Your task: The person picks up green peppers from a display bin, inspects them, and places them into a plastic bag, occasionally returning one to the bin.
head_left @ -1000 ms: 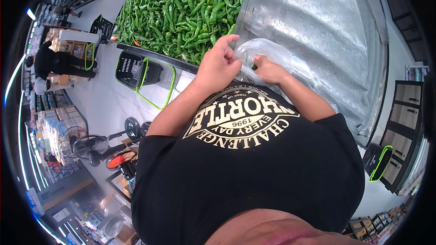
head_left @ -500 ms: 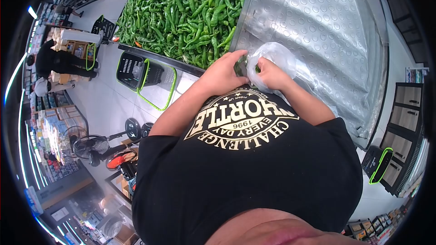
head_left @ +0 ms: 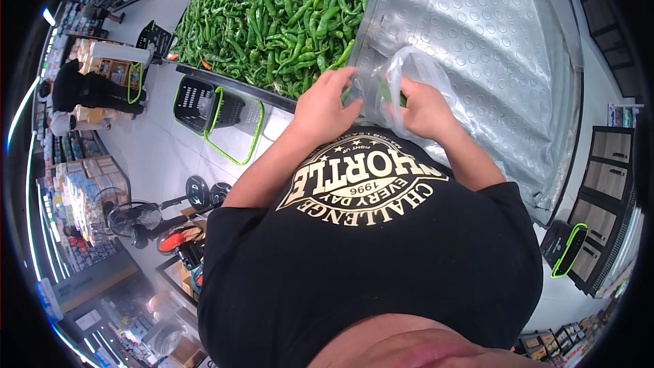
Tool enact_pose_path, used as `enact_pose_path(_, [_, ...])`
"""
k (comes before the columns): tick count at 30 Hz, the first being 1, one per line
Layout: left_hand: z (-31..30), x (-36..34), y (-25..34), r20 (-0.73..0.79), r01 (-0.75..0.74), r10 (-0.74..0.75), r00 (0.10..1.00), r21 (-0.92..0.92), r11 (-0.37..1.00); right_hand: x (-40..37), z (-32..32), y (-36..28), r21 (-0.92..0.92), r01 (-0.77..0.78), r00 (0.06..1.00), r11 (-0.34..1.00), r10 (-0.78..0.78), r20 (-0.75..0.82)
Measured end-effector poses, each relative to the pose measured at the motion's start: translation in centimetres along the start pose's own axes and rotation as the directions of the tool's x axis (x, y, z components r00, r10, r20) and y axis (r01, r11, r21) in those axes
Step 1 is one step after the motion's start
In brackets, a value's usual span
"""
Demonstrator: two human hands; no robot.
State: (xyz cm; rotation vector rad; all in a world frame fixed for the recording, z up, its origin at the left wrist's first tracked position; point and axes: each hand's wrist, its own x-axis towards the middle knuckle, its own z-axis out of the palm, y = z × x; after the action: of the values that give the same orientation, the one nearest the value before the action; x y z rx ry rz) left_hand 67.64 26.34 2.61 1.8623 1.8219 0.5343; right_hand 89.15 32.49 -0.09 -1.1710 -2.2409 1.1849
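Note:
A clear plastic bag [head_left: 415,68] is between my two hands, over the edge of the produce stand. Green shows through its film near my right fingers, looking like green chili peppers [head_left: 385,90]. My left hand [head_left: 325,105] is curled at the bag's left side, thumb and fingers round the film. On the other side, my right hand [head_left: 430,110] grips the bag near its top, the fingertips partly hidden by plastic. Just beyond my left hand lies a large heap of green chili peppers [head_left: 286,24].
A bare, dimpled silver sheet [head_left: 484,48] covers the stand's right side. A black shopping basket with a green handle [head_left: 194,105] stands on the floor at left, near fans [head_left: 133,218]. Another person [head_left: 88,88] is further left. A second basket [head_left: 562,245] sits at right.
My hands have moved slightly apart, the left one to the left and the right one to the right. The bag's top is spread wider and reaches higher.

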Motion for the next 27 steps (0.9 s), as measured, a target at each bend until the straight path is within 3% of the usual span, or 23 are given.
enact_pose_path(2, [-1.3, -0.1, 2.0, -0.140, -0.079, 0.044, 0.989, -0.251, 0.965, 0.0, -0.2, -1.1, -0.109, -0.014, 1.000, 0.994, 0.017, 0.024])
enact_pose_path(3, [-1.9, -0.3, 2.7, -0.142, -0.078, 0.043, 0.989, -0.252, 0.965, 0.0, -0.4, -1.8, -0.110, -0.013, 1.000, 0.994, 0.015, 0.025])
enact_pose_path(5, [-2.8, -0.7, 3.7, -0.295, -0.494, 0.424, 0.856, -0.233, 0.838, 0.0, -0.7, -2.8, -0.141, 0.018, 0.996, 0.990, -0.005, 0.092])
enact_pose_path(6, [-2.8, -0.4, 4.0, -0.298, -0.494, 0.422, 0.856, -0.231, 0.838, 0.2, -0.6, -2.6, -0.143, 0.021, 0.996, 0.990, -0.008, 0.094])
enact_pose_path(8, [-2.2, 0.6, 4.7, -0.276, -0.833, 0.788, 0.550, -0.112, 0.542, 0.4, 0.3, -1.7, -0.261, 0.171, 0.978, 0.950, -0.132, 0.160])
enact_pose_path(9, [-1.8, 0.6, 5.0, -0.211, -0.830, 0.804, 0.556, -0.106, 0.547, 0.4, 0.8, -0.8, -0.263, 0.174, 0.978, 0.949, -0.135, 0.162])
enact_pose_path(10, [-1.4, 0.6, 5.1, -0.214, -0.830, 0.803, 0.556, -0.103, 0.547, 0.3, 1.2, 0.1, -0.226, 0.301, 0.951, 0.926, -0.277, 0.135])
enact_pose_path(11, [-0.9, 0.6, 5.1, -0.109, -0.752, 0.745, 0.658, -0.052, 0.657, 0.3, 1.5, 0.8, -0.193, 0.424, 0.906, 0.885, -0.412, 0.101])
enact_pose_path(12, [-0.7, 0.7, 5.0, -0.010, -0.664, 0.664, 0.748, 0.013, 0.748, 0.4, 1.2, 0.1, -0.195, 0.426, 0.905, 0.883, -0.415, 0.098])
enact_pose_path(13, [-0.6, 0.8, 4.8, -0.007, -0.667, 0.667, 0.745, 0.014, 0.745, 0.4, 0.7, -1.0, -0.280, 0.244, 0.965, 0.928, -0.204, 0.164])
enact_pose_path(14, [-0.7, 0.9, 4.5, -0.002, -0.568, 0.568, 0.823, 0.036, 0.822, 0.3, 0.2, -1.9, -0.372, 0.058, 0.978, 0.926, 0.022, 0.208])
enact_pose_path(15, [-0.8, 1.0, 4.1, 0.000, -0.458, 0.459, 0.888, 0.058, 0.887, 0.0, -0.3, -2.2, -0.371, 0.055, 0.978, 0.927, 0.024, 0.205])
enact_pose_path(16, [-0.8, 0.9, 3.8, 0.002, -0.458, 0.459, 0.888, 0.057, 0.887, -0.5, -0.7, -2.3, -0.271, 0.031, 0.991, 0.962, 0.005, 0.133])
enact_pose_path(18, [-0.7, 1.0, 3.0, 0.076, -0.300, 0.294, 0.953, 0.086, 0.950, -0.9, -1.3, -2.1, -0.166, 0.015, 0.998, 0.986, -0.005, 0.062])
enact_pose_path(20, [-0.2, 1.1, 2.4, 0.062, -0.288, 0.284, 0.957, 0.081, 0.954, -0.9, -1.6, -1.8, -0.080, -0.060, 0.998, 0.995, 0.063, 0.027])
enact_pose_path(22, [0.1, 1.3, 2.3, 0.082, -0.242, 0.249, 0.965, -0.090, 0.966, -0.8, -1.7, -2.0, -0.031, -0.058, 0.997, 0.998, 0.059, 0.041])
enact_pose_path(23, [0.1, 1.4, 2.4, 0.084, -0.243, 0.250, 0.965, -0.090, 0.966, -0.8, -1.7, -2.2, 0.018, -0.050, 0.997, 0.999, 0.049, 0.055])
enact_pose_path(25, [-0.1, 1.6, 2.5, 0.125, -0.073, 0.122, 0.985, -0.340, 0.938, -0.8, -1.6, -2.4, 0.079, -0.048, 0.998, 0.996, 0.045, 0.044])
enact_pose_path(27, [-0.3, 1.4, 2.6, 0.079, -0.065, 0.100, 0.992, -0.367, 0.928, -0.7, -1.5, -2.3, 0.140, -0.045, 0.999, 0.989, 0.040, 0.033])
